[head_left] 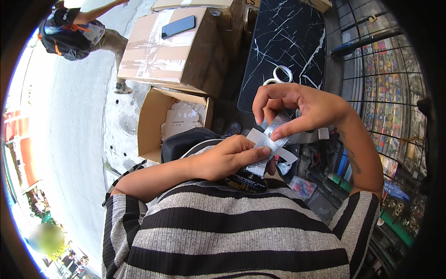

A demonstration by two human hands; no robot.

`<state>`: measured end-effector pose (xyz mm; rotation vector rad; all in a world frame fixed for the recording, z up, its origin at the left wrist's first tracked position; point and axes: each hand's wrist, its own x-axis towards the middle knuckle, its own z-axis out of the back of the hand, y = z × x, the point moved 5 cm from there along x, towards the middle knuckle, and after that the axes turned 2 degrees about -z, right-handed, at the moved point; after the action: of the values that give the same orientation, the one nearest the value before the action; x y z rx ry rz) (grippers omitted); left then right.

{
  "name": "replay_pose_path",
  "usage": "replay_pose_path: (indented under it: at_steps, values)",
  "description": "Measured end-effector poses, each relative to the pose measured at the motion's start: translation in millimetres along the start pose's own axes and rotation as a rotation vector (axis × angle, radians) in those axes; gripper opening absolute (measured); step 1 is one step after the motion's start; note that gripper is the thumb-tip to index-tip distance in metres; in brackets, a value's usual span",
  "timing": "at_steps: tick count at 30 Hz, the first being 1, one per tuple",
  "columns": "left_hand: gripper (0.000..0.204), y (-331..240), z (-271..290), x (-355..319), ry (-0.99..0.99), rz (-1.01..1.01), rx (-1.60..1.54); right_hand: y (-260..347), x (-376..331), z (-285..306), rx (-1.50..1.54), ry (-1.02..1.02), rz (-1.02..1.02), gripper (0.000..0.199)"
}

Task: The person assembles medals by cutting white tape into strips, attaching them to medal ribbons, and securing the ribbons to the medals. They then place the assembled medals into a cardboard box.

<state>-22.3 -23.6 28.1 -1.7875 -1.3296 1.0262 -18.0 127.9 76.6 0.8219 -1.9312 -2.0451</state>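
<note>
The left hand [234, 156] reaches across the chest from the left; the right hand [309, 111] arches in from the right, fingers curled. The left fingertips are mostly hidden beneath a silvery packet [275, 146] and white paper [287, 156]. The left hand pinches the packet before the chest; the right thumb touches it, though whether those fingers pinch I cannot tell.

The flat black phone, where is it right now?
In the head view, the flat black rectangular phone lies on top of the big taped brown cardboard box, at upper left, beyond the person's left hand.
</note>
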Motion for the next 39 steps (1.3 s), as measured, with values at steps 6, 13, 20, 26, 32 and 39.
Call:
replay_pose_path:
  at_steps: [6,13,20,26,32,39]
  values:
    - [0.050,0.0,-1.6,1.2,-0.004,0.044,0.032,12.8,-4.4,-3.8,-0.098,0.113,-0.074,0.019]
    - [0.048,-6.1,-6.1,3.6,0.010,-0.040,-0.032,22.6,-6.7,-4.0,-0.303,0.077,-0.037,0.025]
    - [0.044,-1.9,-4.8,4.3,-0.064,-0.011,-0.065,28.9,-13.1,-2.4,-0.419,0.039,-0.066,0.024]
    - [0.040,2.3,-5.5,7.9,-0.107,-0.040,-0.115,30.6,-12.0,-2.6,-0.486,0.078,-0.092,0.021]
    - [0.042,-1.3,-7.9,8.7,-0.095,-0.058,-0.163,33.7,-14.8,-0.7,-0.546,0.093,-0.172,0.022]
    - [0.044,-1.0,-9.3,10.8,-0.067,0.007,-0.124,31.7,-14.4,-0.2,-0.517,0.091,-0.181,0.022]
